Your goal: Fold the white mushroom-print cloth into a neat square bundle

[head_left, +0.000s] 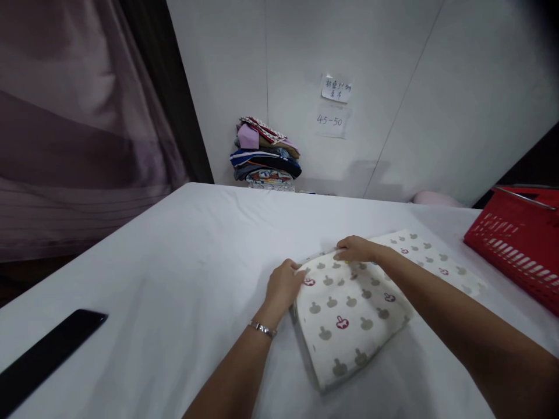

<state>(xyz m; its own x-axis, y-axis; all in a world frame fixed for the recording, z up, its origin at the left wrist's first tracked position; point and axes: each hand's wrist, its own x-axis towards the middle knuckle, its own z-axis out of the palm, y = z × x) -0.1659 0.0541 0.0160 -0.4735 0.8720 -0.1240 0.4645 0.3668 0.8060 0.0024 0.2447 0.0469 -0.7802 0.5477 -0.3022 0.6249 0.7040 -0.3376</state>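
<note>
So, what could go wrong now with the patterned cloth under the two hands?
The left hand and the right hand both sit at one edge of the cloth, so the lower layers may slip and the fold may turn out crooked. One part of the cloth lies flat toward the red basket; a quick pull could wrinkle it.

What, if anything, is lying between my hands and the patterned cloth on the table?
Nothing visible. The left hand touches the cloth at its left corner and the right hand rests on its far edge; the red basket sits off to the right.
</note>
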